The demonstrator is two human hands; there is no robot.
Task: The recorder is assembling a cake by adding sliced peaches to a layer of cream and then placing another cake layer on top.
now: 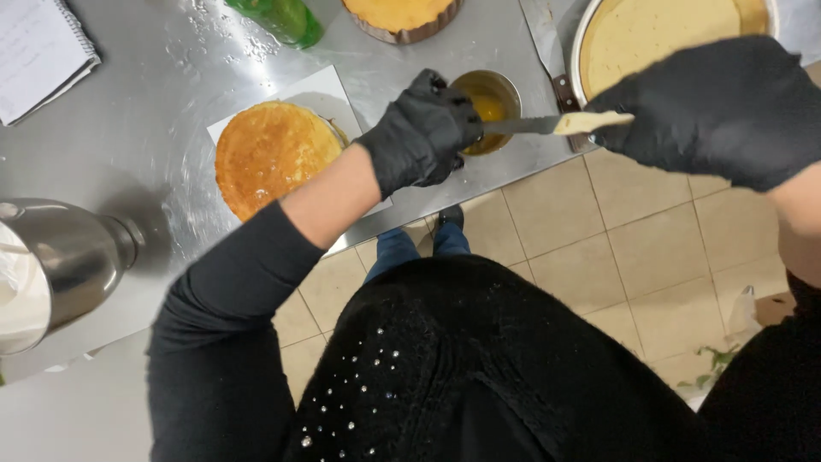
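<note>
The right hand, in a black glove, has its fingers curled shut around the pale handle of a knife; the grey blade runs out from the fingertips toward the other hand. The left hand, also black-gloved, has its fingers bent and bunched together around the near side of a small metal cup. The blade tip meets those fingers at the cup's rim, though whether they pinch the blade or only the cup cannot be told. Inside the cup sits something yellow-orange, probably a syrup or glaze.

Just beyond the left wrist lies a round golden cake layer on a white sheet of paper, resting on the steel table. Past the right hand's knuckles stands a round pan with pale sponge. Further out are another cake, a green bottle, a spiral notebook and a steel mixing bowl.
</note>
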